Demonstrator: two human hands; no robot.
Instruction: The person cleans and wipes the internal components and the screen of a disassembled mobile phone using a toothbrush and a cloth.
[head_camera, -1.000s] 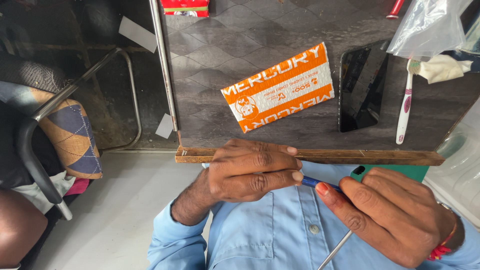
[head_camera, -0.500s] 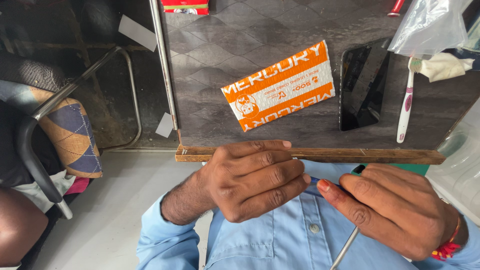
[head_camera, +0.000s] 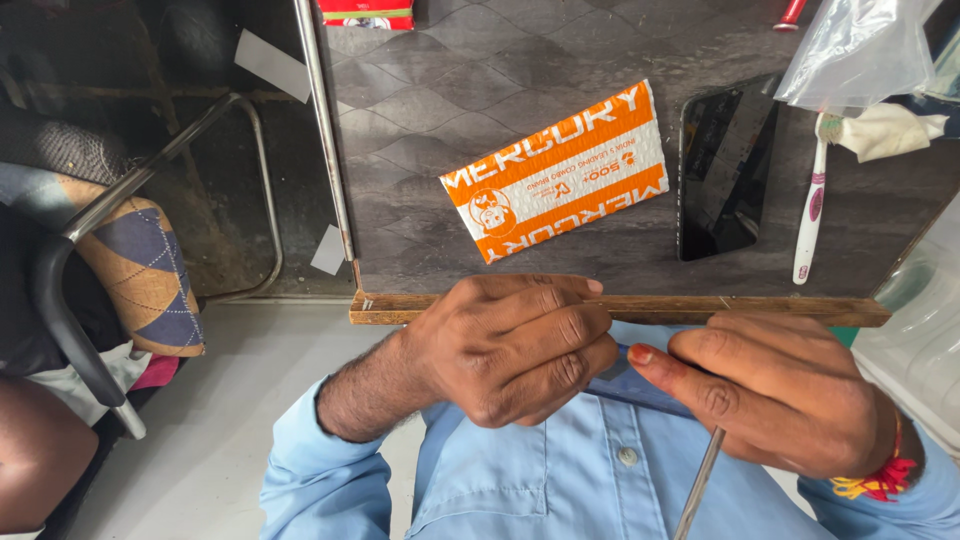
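We grip a thin blue-handled metal tool (head_camera: 640, 385) between our left hand (head_camera: 505, 350) and right hand (head_camera: 790, 395), near the dark tabletop's wooden edge (head_camera: 400, 308), orange-and-white packet (head_camera: 558, 172) beyond.

An orange-and-white rectangular packet (head_camera: 557, 172) lies tilted above the left hand (head_camera: 510, 350). A dark phone screen (head_camera: 722, 165) lies above the right hand (head_camera: 780, 395).

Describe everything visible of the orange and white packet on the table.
The orange and white packet is a flat rectangular pouch, seemingly glossy paper or plastic, with a white band between two orange bands carrying print and a small round emblem near its left end. It looks sealed and slightly creased. It lies flat and tilted, its right end farther from the person, on the dark patterned table, left of the black phone. Neither hand touches it; the left hand is below it, past the table's wooden edge.
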